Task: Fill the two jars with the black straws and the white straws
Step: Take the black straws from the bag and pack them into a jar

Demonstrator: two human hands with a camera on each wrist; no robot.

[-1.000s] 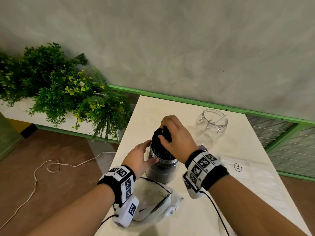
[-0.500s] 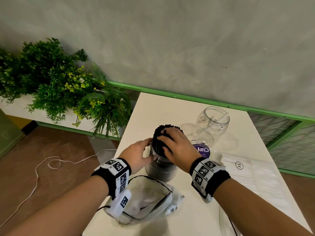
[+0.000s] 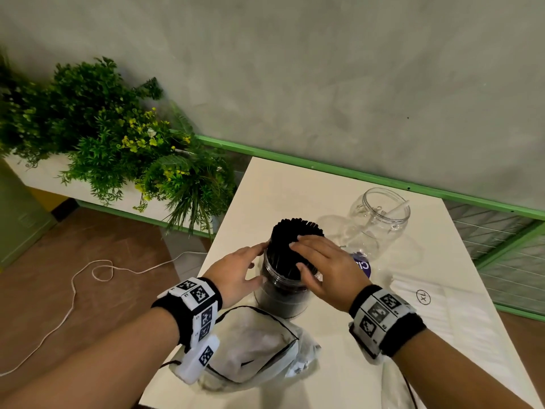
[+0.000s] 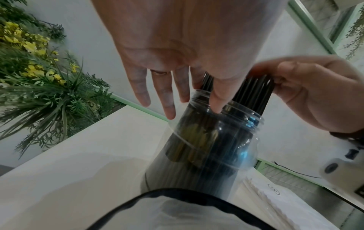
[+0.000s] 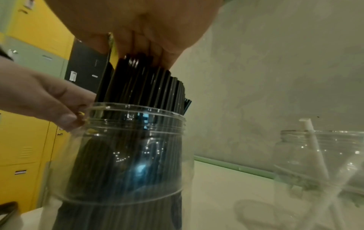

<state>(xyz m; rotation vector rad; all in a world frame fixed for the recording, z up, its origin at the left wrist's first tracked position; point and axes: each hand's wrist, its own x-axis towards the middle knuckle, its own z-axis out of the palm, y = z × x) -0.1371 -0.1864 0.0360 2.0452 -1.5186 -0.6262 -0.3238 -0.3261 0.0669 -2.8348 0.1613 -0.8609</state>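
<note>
The right hand (image 3: pixel 327 270) lies over the near tops of the bundle of thin black plastic straws (image 3: pixel 295 231), its fingers (image 3: pixel 306 246) laid flat across them and the thumb against the bundle's near side; whether they clasp the straws or only press on them cannot be told. The left hand (image 3: pixel 236 276) has its fingers straight and loosely spread (seen best from the left wrist), the fingertips (image 4: pixel 216 107) touching the threaded rim of the clear plastic jar (image 3: pixel 280 293) that holds the bundle.

That jar stands upright on the cream-white rectangular table (image 3: pixel 283 187), the straws packed tight and sticking out above the mouth. Behind and to the right stands a second clear plastic jar (image 3: pixel 380 219), open, with a single white straw (image 3: pixel 399 208) leaning inside. Near the table's front edge, just beside the filled jar, lies a crumpled clear plastic bag with black trim (image 3: pixel 253 349). A flat pack of white straws (image 3: pixel 460 314) lies at the right.
</note>
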